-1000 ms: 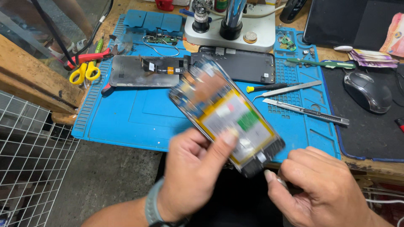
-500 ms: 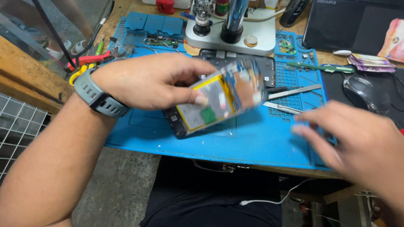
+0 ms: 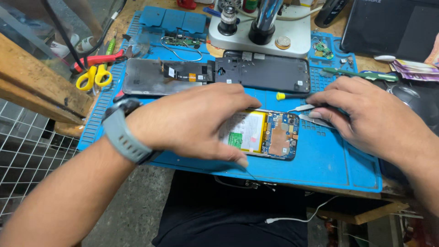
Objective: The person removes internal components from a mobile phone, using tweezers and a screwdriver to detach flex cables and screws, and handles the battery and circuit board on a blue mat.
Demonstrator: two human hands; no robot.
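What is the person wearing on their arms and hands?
Both arms are bare, with no sleeves and no gloves. The left hand has a watch on its wrist, with a wide grey strap and a dark face. The right hand wears nothing: no ring, band or watch shows.

One opened phone [image 3: 263, 133] with its battery and circuit board showing lies on one blue work mat [image 3: 329, 164]. Two hands, the left hand [image 3: 192, 121] and the right hand [image 3: 366, 116], are over it. One back cover [image 3: 263, 72], one screen panel [image 3: 151, 77], one yellow-handled pair of scissors [image 3: 93, 77], one microscope base [image 3: 260, 32], and perhaps two loose small circuit boards [image 3: 180, 41] sit behind.
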